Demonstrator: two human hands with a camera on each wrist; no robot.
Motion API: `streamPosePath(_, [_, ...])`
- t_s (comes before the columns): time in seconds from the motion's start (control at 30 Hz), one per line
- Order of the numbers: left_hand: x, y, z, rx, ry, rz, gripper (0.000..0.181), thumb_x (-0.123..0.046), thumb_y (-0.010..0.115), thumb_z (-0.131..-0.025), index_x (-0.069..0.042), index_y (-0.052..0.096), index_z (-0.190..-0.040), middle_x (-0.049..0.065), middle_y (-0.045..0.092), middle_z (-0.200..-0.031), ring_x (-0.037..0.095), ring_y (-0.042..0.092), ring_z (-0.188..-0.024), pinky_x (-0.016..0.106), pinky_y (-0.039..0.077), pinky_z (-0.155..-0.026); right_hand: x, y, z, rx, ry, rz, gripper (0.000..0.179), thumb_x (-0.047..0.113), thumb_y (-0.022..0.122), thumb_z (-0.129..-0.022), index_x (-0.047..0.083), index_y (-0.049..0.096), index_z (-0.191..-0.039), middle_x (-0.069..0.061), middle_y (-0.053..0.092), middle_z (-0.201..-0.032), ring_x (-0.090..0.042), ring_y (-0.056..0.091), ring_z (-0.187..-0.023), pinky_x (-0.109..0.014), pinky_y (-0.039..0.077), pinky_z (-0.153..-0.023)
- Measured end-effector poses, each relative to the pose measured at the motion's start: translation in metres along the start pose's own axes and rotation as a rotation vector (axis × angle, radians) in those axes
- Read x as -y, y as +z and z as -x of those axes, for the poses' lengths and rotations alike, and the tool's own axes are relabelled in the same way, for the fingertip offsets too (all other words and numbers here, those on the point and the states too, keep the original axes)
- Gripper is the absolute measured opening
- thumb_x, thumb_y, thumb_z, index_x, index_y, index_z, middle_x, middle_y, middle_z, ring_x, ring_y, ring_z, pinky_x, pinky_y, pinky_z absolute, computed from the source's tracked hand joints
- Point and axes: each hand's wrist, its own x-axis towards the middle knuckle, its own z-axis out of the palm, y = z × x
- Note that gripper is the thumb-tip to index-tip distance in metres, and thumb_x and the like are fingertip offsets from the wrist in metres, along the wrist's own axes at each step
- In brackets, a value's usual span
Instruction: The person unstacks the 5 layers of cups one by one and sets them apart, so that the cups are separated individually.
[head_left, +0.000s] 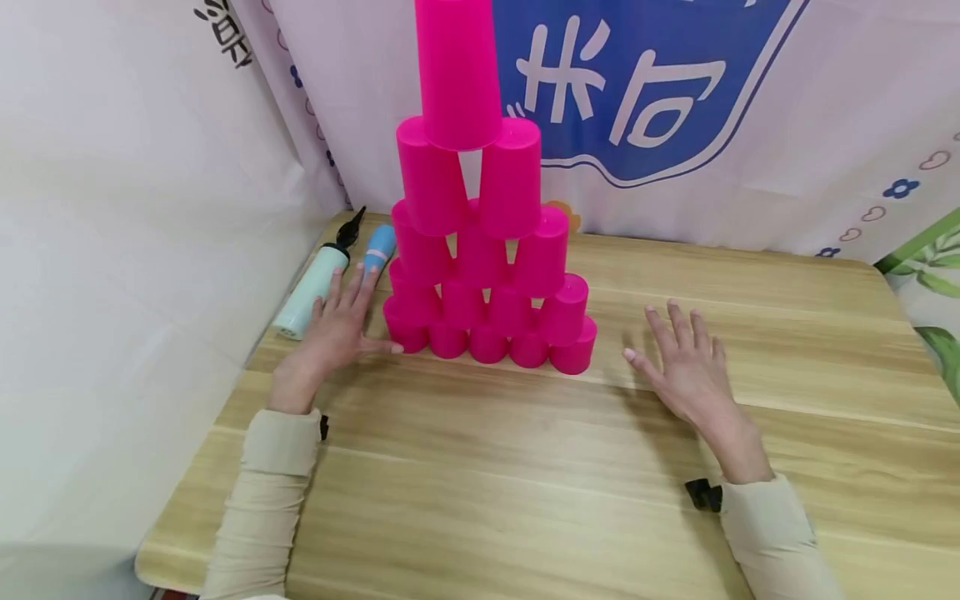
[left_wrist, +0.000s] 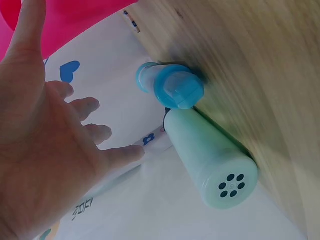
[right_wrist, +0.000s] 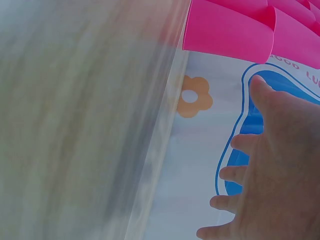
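Displaying fifteen upside-down pink cups (head_left: 480, 254) in a five-level pyramid on the wood-grain counter (head_left: 480, 492), left of middle and in the far half. Counting five, four, three, two and one per level, from base to top. Cropping the topmost cup at the upper edge of the head view.

Positioning the left hand (head_left: 337, 329) just beside the left end of the bottom row. Extending its fingers, straightened and spread, to the far side. Aiming the thumb right, at the leftmost base cup; leaving contact between thumb and cup undetermined. Overlapping a blue cylinder (head_left: 381, 244) with the fingertips in the head view; showing hand and cylinder apart in the left wrist view.

Laying a light green cylinder (head_left: 313, 292) near the left edge of the counter, left of the blue cylinder, and pointing its black tapered nozzle (head_left: 348, 234) to the far side. Exposing six dark holes (left_wrist: 230, 177) in its near end face.

Hovering the right hand (head_left: 690, 375) above the counter, right of the pyramid and apart from the cups. Spreading its fingers, also straightened, to the far side; angling the thumb left.

Wearing beige sleeves (head_left: 258, 500) on both arms. Backing the counter with a pale cloth (head_left: 352, 83), bearing a blue panel (head_left: 675, 33) with white characters.
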Motion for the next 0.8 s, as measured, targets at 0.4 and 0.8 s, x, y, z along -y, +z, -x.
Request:
streamPosePath(0.4, [0.006, -0.016, 0.010, -0.074, 0.102, 0.122, 0.119, -0.042, 0.081, -0.075, -0.009, -0.001, -0.155, 0.018, 0.000, -0.160, 0.043, -0.010, -0.144, 0.067, 0.011, -0.111, 0.009, 0.001, -0.001, -0.037, -0.047, 0.004, 0.076, 0.057, 0.041, -0.097, 0.015, 0.014, -0.155, -0.021, 0.009, -0.158, -0.050, 0.005, -0.141, -0.077, 0.012, -0.102])
streamPosePath(0.8, [-0.004, -0.025, -0.002, 0.126, 0.146, 0.554, 0.093, -0.024, 0.074, -0.086, -0.015, 0.014, -0.155, 0.013, 0.024, -0.156, 0.036, 0.028, -0.139, 0.055, 0.032, -0.109, 0.075, -0.083, -0.003, -0.532, -0.344, -0.299, 0.055, 0.020, 0.069, -0.090, 0.001, 0.049, -0.137, -0.019, 0.047, -0.141, -0.038, 0.041, -0.131, -0.051, 0.031, -0.111])
